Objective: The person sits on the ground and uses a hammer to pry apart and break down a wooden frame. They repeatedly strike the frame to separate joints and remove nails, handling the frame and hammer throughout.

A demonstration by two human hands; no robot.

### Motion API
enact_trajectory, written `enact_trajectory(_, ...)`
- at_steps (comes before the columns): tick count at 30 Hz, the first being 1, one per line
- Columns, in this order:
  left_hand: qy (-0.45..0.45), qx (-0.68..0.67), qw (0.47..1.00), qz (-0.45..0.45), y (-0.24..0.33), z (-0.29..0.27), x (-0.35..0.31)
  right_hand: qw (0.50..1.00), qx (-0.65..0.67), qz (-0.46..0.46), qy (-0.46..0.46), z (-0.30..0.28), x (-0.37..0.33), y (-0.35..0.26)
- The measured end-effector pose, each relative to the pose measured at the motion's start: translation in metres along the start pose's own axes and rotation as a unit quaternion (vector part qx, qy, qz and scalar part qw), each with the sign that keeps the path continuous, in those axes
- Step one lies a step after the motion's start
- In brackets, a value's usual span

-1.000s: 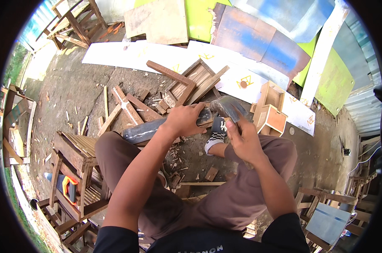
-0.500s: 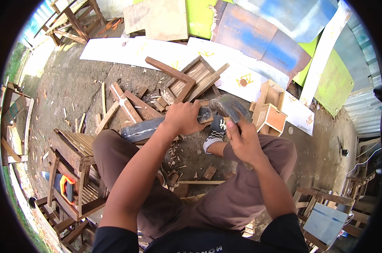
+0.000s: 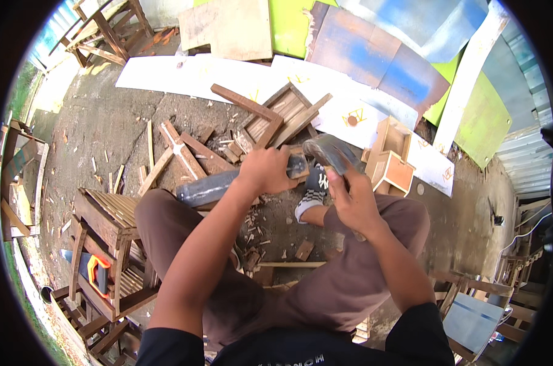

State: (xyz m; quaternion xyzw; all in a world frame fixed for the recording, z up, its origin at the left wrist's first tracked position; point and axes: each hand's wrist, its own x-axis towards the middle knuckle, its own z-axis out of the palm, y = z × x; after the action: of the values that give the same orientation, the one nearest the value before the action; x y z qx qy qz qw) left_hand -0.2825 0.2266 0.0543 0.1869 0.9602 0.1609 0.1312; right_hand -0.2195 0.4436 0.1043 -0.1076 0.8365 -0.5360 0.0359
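Observation:
My left hand (image 3: 265, 169) is closed on a small wooden piece (image 3: 299, 176), most of it hidden by the fingers. The piece lies against the right end of a long, dark, rounded bar (image 3: 206, 188), which slants across in front of my left knee. In my right hand (image 3: 356, 206) is a hammer (image 3: 329, 150) with a heavy dark head, my fingers wrapped around its handle close below the head. That head is raised just to the right of the bar's end, apart from the wooden piece.
Wooden frames (image 3: 282, 113) and offcuts lie beyond my hands. A small wooden box (image 3: 393, 168) stands right of them. On the left, a saw with an orange handle (image 3: 98, 274) rests in a slatted wooden stand (image 3: 115, 213). White boards (image 3: 167, 76) cross the far ground.
The hammer head has tilted and shifted slightly right, a little away from the bar's end. My left hand stays at nearly the same place on the wooden piece.

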Motion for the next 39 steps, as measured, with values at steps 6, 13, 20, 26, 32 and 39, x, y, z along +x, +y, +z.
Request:
enact_trajectory(6,-0.002,-0.003,1.0,-0.01,0.001,0.0,0.0,1.0,0.012,0.011,-0.021,-0.005,-0.002,0.006)
enact_trajectory(13,0.014,-0.007,1.0,-0.004,0.0,0.002,-0.002,0.991,0.119,-0.038,0.048,-0.005,-0.019,-0.019)
enact_trajectory(20,0.01,-0.008,1.0,-0.014,-0.001,-0.002,0.002,0.997,-0.079,-0.015,0.007,0.007,-0.008,0.005)
enact_trajectory(26,-0.007,-0.004,1.0,-0.017,0.002,-0.004,0.001,0.997,0.03,0.065,-0.001,0.0,-0.013,0.008)
enact_trajectory(32,0.011,0.006,1.0,-0.01,-0.003,0.005,0.003,0.985,0.125,-0.082,0.09,-0.009,-0.015,-0.035)
enact_trajectory(39,0.035,-0.019,0.999,-0.009,-0.008,0.002,0.004,0.999,-0.042,0.014,0.003,0.014,-0.011,-0.008)
